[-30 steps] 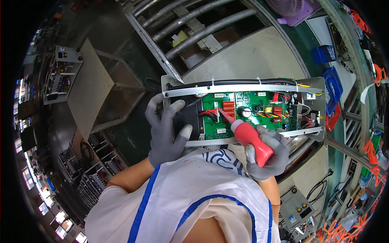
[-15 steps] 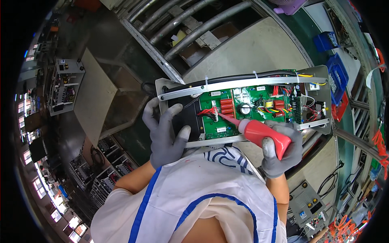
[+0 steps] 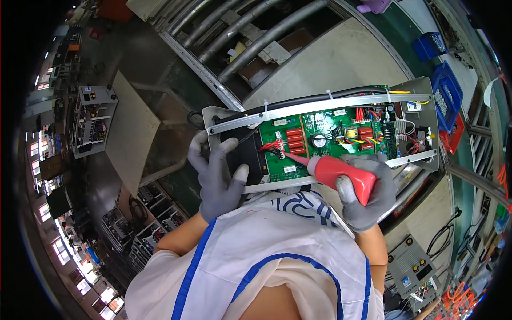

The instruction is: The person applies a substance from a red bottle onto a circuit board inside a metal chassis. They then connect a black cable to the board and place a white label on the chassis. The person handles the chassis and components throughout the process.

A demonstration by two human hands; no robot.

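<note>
An open metal chassis (image 3: 224, 121) lies across the bench before me, with a green circuit board (image 3: 330, 154) inside it. My right hand (image 3: 381, 194), in a grey glove, is wrapped round a red squeeze bottle (image 3: 346, 176). The bottle's thin pink nozzle (image 3: 296, 158) points left, its tip at a white connector (image 3: 281, 150) with red and black wires (image 3: 271, 146). My gloved left hand (image 3: 216, 181) rests with fingers spread at the chassis's left end, fingertips over the black panel (image 3: 248, 160) and one finger outside the edge.
Metal rollers (image 3: 272, 38) run beyond the chassis, beside a pale board (image 3: 330, 58). Blue bins (image 3: 447, 98) of small parts stand at the right. A second unit (image 3: 96, 122) sits on a stand at the left, and a grey panel (image 3: 410, 266) lies at lower right.
The bottle and my right hand have shifted slightly left, and the nozzle tip stays by the connector. My left hand keeps its place on the chassis. The whole view has turned a little.
</note>
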